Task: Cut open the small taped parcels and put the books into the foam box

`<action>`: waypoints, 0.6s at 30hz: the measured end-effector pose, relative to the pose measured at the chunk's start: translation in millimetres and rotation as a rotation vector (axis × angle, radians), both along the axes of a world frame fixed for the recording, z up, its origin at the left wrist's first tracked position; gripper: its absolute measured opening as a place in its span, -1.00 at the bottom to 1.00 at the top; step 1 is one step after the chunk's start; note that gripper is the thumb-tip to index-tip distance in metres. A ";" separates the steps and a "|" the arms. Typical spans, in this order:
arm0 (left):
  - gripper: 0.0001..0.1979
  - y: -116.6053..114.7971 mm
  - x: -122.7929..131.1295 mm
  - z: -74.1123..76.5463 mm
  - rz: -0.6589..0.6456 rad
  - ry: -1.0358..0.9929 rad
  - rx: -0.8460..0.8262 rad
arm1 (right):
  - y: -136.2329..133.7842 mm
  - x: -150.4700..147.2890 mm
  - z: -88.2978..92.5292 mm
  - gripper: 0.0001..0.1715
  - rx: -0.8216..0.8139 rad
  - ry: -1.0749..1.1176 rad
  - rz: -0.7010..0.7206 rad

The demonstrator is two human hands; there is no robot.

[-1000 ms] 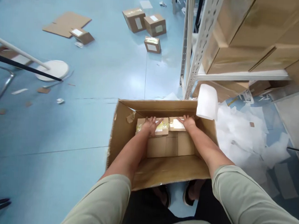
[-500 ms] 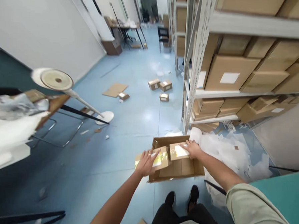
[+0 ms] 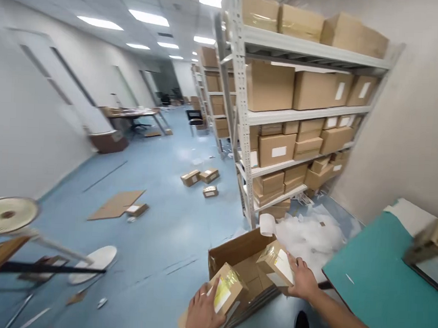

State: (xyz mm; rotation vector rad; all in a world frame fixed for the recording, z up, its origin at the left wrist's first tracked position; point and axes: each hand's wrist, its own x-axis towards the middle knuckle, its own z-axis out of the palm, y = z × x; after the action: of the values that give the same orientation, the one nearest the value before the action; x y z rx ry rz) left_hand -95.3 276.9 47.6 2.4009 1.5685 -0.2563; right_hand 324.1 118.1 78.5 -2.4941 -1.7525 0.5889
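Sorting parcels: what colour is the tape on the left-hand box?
Yellow tape, clearest in the head view.

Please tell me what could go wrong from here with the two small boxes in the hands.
The small box in the left hand is tilted and held by one hand only, so it might slip. The second small box in the right hand is also tilted and could drop onto the open cardboard carton below. The loose white foam wrap beside the carton might catch a foot.

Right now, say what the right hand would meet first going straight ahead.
Past the carton the right hand holds, probably the wall of the open cardboard box; depth is unclear.
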 end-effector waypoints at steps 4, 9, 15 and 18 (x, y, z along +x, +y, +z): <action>0.35 8.4 55.3 13.7 -0.245 0.044 -0.044 | -91.7 1.1 2.7 0.73 -0.028 0.068 -0.392; 0.34 19.3 145.1 38.1 -0.540 0.056 0.005 | -210.8 -2.8 13.2 0.57 -0.048 0.068 -0.788; 0.30 -3.6 249.5 74.1 -0.825 -0.063 0.068 | -330.1 -21.4 17.3 0.47 -0.039 0.055 -1.184; 0.22 -37.8 289.7 87.5 -0.933 -0.170 0.116 | -380.2 -33.3 20.0 0.46 -0.031 0.061 -1.311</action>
State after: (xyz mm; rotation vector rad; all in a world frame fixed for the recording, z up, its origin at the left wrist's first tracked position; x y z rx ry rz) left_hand 194.4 239.2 135.1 2.9745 0.3077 -0.1185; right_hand 290.8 -262.1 98.5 -2.8259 0.1322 0.4929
